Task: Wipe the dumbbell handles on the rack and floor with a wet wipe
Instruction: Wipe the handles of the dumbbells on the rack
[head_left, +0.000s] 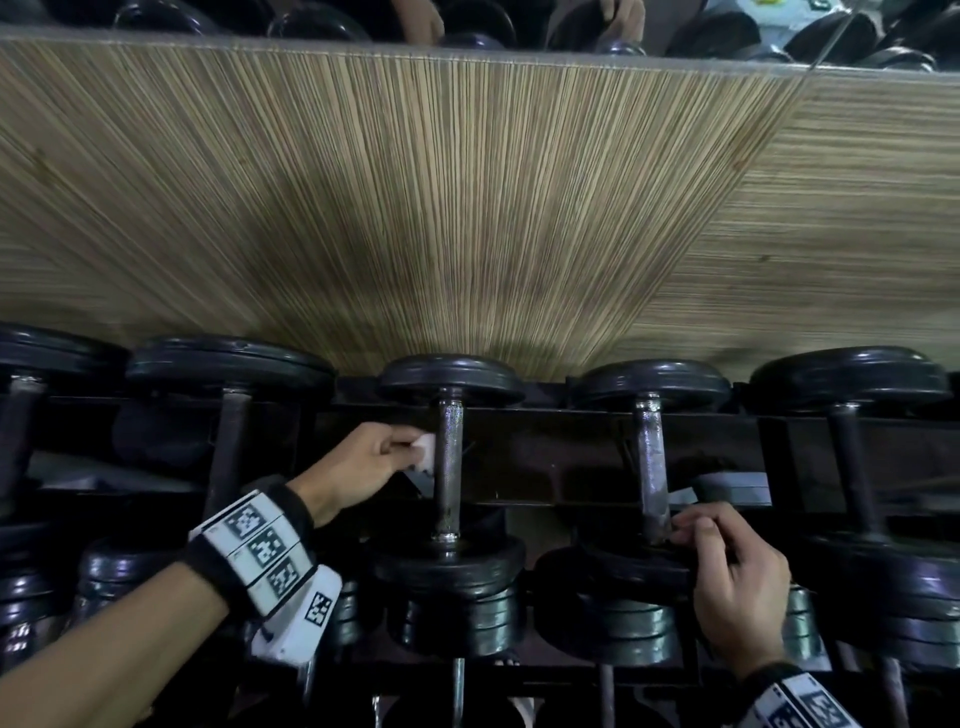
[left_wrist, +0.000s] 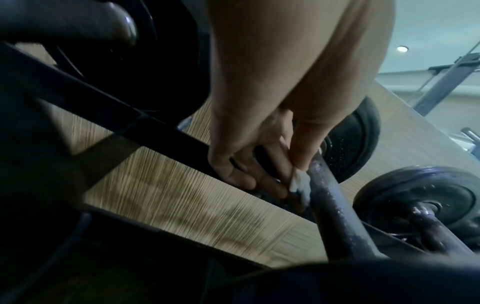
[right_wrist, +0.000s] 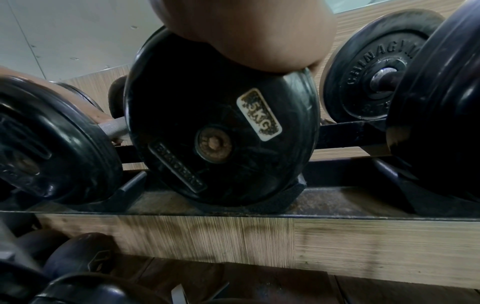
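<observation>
Several black dumbbells lie side by side on a dark rack (head_left: 545, 431). My left hand (head_left: 410, 452) pinches a small white wet wipe (head_left: 423, 453) against the left side of the middle dumbbell's steel handle (head_left: 449, 457). The left wrist view shows the same wipe (left_wrist: 301, 184) pressed between thumb and fingers (left_wrist: 272, 181) onto that handle (left_wrist: 335, 207). My right hand (head_left: 691, 530) curls over the near plate (head_left: 639, 566) of the neighbouring dumbbell, fingertips at the base of its shiny handle (head_left: 650, 457). In the right wrist view the palm (right_wrist: 246, 37) sits on top of that 5KG plate (right_wrist: 221, 123); the fingers are hidden behind it.
A striped wood panel wall (head_left: 467, 208) rises right behind the rack, with a mirror (head_left: 519, 26) above it. More dumbbells flank both sides (head_left: 852, 379) (head_left: 228, 364). A lower tier holds further weights (head_left: 457, 623) (right_wrist: 78, 257).
</observation>
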